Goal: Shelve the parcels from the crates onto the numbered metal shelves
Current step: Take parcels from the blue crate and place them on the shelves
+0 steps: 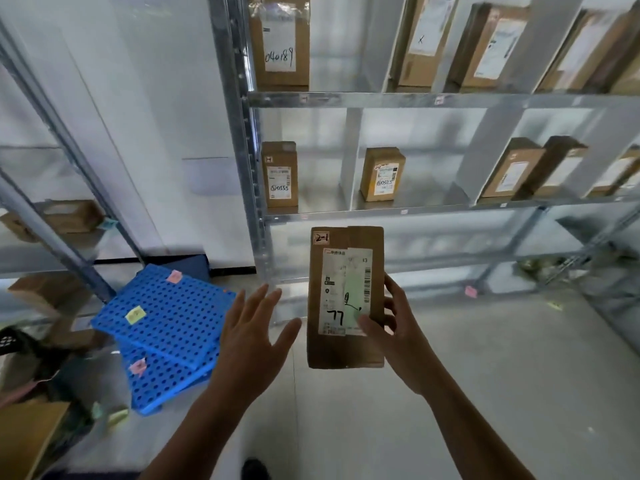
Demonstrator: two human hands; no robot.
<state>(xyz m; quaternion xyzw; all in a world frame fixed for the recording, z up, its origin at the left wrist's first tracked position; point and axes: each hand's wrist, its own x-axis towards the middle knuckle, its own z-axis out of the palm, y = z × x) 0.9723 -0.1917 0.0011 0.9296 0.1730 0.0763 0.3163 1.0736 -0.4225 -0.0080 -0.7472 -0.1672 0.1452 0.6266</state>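
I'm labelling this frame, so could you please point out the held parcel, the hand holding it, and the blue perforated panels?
held parcel (pixel 332 351): head view, bare cardboard below its label.
right hand (pixel 398 336): head view, middle of the hand, beside the parcel.
blue perforated panels (pixel 166 306): head view, upper panel's face.

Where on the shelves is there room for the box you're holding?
The right hand grips the box. Bare shelf lies between the left parcel and the white divider, and right of the next parcel. The shelf below looks bare too. Leaning parcels crowd the far right.
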